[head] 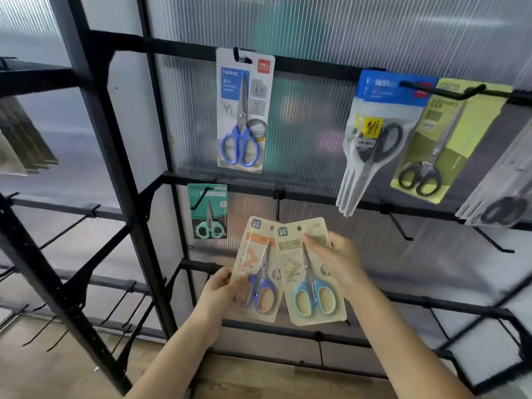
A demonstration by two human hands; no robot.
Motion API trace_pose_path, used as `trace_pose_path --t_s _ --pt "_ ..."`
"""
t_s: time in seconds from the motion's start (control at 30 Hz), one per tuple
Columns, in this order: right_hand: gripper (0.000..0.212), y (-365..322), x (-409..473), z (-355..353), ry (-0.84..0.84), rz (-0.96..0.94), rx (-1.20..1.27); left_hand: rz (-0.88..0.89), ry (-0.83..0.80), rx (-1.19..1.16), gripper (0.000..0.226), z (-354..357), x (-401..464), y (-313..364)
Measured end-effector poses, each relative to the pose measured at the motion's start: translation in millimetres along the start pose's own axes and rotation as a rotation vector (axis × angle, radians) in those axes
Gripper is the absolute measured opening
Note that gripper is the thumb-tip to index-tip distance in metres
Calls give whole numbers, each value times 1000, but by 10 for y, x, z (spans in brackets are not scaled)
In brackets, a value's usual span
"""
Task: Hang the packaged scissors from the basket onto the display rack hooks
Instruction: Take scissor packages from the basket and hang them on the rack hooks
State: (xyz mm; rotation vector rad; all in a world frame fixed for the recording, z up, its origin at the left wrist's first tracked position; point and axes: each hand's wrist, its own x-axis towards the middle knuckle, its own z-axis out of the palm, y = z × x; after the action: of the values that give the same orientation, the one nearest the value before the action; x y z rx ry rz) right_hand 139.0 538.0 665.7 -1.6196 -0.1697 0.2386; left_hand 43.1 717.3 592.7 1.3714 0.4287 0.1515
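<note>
Two beige carded packs of small scissors are held up side by side in front of the black display rack (129,180). The pack with purple-and-orange handled scissors (257,269) is pinched along its left edge by the left hand (221,292), thumb on the front of the card and fingers curled behind it. The pack with blue-and-yellow handled scissors (312,272) is gripped by the right hand (336,260), thumb laid across the upper front of the card, fingers hidden behind. The right pack overlaps the right edge of the left one. Both packs are raised just below an empty black hook (277,205) on the middle rail, with their hang holes close beneath it but not threaded on.

On the rack, a pack of blue-handled scissors (244,110) is hung from the top rail. A small teal pack of mint-handled scissors (207,211) is hung on the middle rail, just left of the held packs. To the right, several blue-topped packs of black-handled scissors (377,133) and a yellow-green pack of black scissors (440,139) are hung on long hooks. Ribbed translucent panels (316,24) are seen behind the rack.
</note>
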Motion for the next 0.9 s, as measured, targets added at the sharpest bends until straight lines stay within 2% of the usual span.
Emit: trace_pose_path --t_s 0.27,0.47,0.63,0.9 --pt "8 -83 171 57 -62 60 3 3 -75 -76 8 -21 110 -35" --pt "12 -127 113 -106 -142 29 4 55 -149 -60 28 -47 76 -44" --pt "10 -226 159 -174 -112 -56 31 28 -117 -129 17 75 154 -13" --pt "7 -118 361 -87 -40 -10 22 -63 -82 -221 10 169 251 -81"
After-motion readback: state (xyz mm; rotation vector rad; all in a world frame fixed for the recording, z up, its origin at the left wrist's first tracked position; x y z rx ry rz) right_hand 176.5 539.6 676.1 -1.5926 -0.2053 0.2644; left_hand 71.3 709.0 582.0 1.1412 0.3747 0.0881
